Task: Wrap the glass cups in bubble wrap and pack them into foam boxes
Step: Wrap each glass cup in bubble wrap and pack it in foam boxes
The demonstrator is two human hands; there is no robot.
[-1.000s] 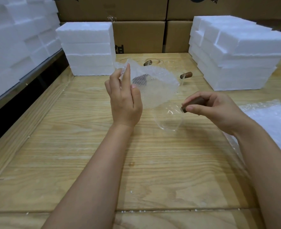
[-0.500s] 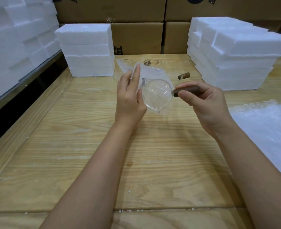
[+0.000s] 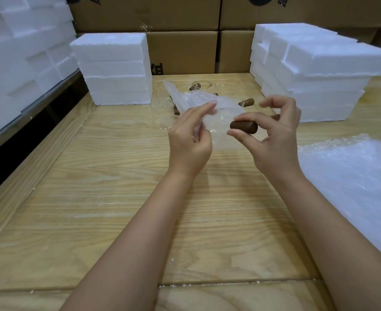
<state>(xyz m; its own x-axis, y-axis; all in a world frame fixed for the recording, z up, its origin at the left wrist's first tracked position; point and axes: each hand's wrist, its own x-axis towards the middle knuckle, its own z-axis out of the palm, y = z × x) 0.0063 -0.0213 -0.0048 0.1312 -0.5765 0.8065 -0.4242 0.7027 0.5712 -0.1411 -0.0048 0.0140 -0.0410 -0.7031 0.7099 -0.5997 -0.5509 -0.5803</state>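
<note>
the left hand [image 3: 189,142] pinched the sheet of bubble wrap [image 3: 196,101] between thumb and curled fingers, with the forefinger lying straighter along its edge. the right hand [image 3: 274,140] held the glass cup [image 3: 218,129] by its brown handle [image 3: 243,127]. thumb and one fingertip were clamped on the handle, and the other fingers were lifted and spread apart. the cup hung mid-frame above the table [image 3: 117,198], its clear bowl partly behind the wrap and hard to make out.

the step looked like rolling the sheet round the bowl. it would likely go best with the right hand turning the cup by the handle while the left drew the sheet taut against the glass, leaving no bare rim. the grip on the handle was small and the glass probably slick and brittle, so a slow turn seemed wise.

just beyond the hands, unwrapped cups [image 3: 164,117] stood on the table, near enough for a trailing corner of the sheet to knock them. foam boxes [image 3: 115,68] rose upper left of centre, with another stack [image 3: 315,72] at upper right. a pile of wrap [image 3: 353,176] lay at the right edge. the open board was in the lower half of the frame.
</note>
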